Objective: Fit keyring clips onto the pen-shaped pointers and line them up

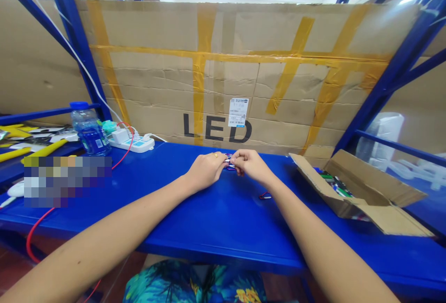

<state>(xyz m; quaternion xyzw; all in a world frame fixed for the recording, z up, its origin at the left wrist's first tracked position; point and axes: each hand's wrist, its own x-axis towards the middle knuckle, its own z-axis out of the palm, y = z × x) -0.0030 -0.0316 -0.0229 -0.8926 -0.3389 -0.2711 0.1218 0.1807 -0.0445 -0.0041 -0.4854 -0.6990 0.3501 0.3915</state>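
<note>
Both forearms reach over the blue tabletop [195, 219], where left hand [205, 170] and right hand [251, 164] fingers pinch what looks like a small clip [229, 162] between them, mid-assembly, needing fine alignment next.

We see a blue table [195, 219], a brown cardboard sheet [244, 75] with yellow tape and black letters, a white power strip [134, 143], and a red cable [38, 228].

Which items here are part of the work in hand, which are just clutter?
In hand:
left hand
right hand
small clip-like pieces pinched between both hands
loose red piece on the blue shelf
open carton of parts

Lying about:
water bottle
power strip
red cable
LED cardboard
</note>
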